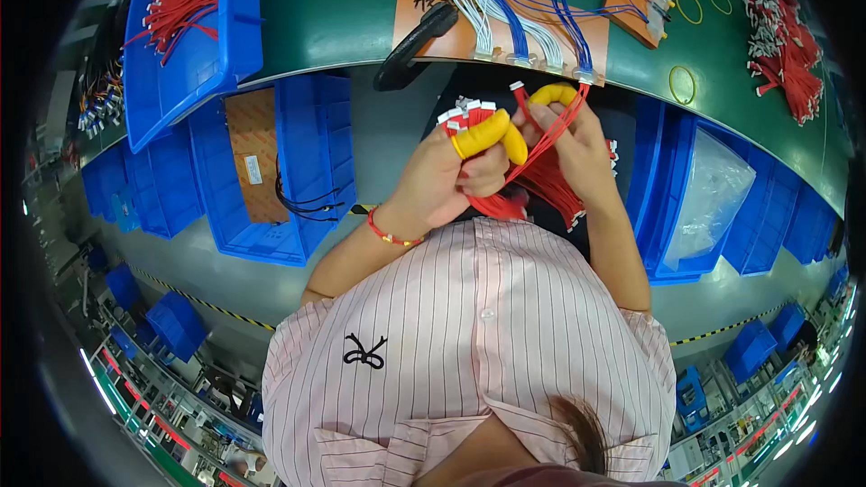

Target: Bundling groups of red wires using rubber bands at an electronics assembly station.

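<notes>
My left hand point(442, 176), with yellow finger cots on its fingers, is closed around a bundle of red wires point(492, 206) topped by several white connectors point(466, 114). Close beside it, my right hand point(585, 151), also with a yellow finger cot, pinches a single red wire with a small white connector point(517, 87) at its tip. Other red wires point(570, 113) run down across the right hand from a connector point(585, 77) at the table edge. More red wires point(555, 185) lie below my hands, over my lap.
An orange board point(433, 25) on the green table point(316, 9) carries white and blue wires point(505, 0) and a black handle point(417, 47). Yellow rubber bands point(683, 86) and red wire bundles point(785, 45) lie right. Blue bins point(239, 36) stand both sides.
</notes>
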Demonstrator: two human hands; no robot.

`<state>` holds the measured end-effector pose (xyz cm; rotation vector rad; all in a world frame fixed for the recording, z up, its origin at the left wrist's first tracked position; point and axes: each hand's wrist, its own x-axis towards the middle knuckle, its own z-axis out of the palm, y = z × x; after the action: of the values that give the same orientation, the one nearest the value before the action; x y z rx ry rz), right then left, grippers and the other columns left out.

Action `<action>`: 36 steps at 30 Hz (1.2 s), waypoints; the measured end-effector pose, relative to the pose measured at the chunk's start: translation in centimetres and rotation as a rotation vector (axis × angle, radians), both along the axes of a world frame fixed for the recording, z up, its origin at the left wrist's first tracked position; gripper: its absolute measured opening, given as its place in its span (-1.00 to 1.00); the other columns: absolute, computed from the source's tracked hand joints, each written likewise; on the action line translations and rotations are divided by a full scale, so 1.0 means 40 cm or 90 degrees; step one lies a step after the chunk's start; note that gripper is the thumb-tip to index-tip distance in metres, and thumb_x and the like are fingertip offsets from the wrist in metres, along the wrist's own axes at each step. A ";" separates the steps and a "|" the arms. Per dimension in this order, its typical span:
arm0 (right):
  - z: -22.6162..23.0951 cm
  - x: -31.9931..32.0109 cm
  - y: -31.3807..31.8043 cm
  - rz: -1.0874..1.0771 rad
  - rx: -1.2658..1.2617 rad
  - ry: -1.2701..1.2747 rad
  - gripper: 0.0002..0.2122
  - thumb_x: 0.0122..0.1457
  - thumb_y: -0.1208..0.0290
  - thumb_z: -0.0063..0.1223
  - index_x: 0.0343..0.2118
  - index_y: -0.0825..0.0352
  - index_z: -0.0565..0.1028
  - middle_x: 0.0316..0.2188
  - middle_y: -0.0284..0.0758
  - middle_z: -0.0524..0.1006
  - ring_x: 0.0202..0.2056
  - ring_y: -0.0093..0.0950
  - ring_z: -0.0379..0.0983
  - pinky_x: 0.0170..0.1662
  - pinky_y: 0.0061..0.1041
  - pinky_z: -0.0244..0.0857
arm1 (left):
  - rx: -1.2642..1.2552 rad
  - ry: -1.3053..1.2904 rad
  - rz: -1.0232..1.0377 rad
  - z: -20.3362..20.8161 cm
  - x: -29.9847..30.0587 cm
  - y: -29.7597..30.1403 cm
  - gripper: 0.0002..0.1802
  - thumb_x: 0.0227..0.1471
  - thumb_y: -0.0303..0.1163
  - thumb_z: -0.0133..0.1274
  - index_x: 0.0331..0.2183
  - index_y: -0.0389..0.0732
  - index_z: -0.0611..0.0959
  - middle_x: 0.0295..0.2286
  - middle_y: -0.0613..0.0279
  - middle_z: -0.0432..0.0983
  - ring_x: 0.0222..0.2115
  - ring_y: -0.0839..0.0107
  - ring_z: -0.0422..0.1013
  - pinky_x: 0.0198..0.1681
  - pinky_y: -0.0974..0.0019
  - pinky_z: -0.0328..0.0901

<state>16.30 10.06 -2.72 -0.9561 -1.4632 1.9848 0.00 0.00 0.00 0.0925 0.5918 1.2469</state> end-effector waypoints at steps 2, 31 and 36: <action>0.022 0.009 0.002 -0.009 -0.041 0.007 -0.86 0.26 0.42 -0.03 -0.24 0.38 0.40 -0.44 -0.35 0.50 -0.51 -0.70 0.33 -0.44 -0.72 0.21 | 0.019 -0.047 0.002 -0.014 -0.002 -0.017 -0.70 0.28 -0.24 -0.20 -0.31 -0.25 0.51 -0.73 0.53 0.08 -0.77 0.69 -0.06 -0.69 0.50 -0.13; 0.068 0.165 0.036 -0.053 -0.140 0.194 -0.82 0.14 0.47 0.09 -0.26 0.48 0.50 -0.46 -0.26 0.49 -0.56 -0.56 0.41 -0.42 -0.55 0.33 | -0.037 0.421 0.260 -0.026 0.002 0.064 -0.82 0.17 -0.45 -0.01 -0.31 -0.41 0.55 -0.61 0.41 0.32 -0.73 0.77 0.04 -0.69 0.60 -0.11; 0.065 0.102 0.021 -0.056 -0.121 0.177 -0.80 0.22 0.54 -0.03 -0.15 0.52 0.50 -0.25 -0.18 0.50 -0.40 -0.51 0.48 -0.23 -0.50 0.40 | -0.035 0.473 0.267 -0.020 -0.004 0.066 -0.83 0.13 -0.45 0.05 -0.36 -0.40 0.60 -0.65 0.43 0.34 -0.73 0.78 0.08 -0.69 0.60 -0.11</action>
<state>20.39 10.92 -0.14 -0.7666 -1.0801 2.1207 -0.15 2.64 -0.80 0.4132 1.3366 1.5991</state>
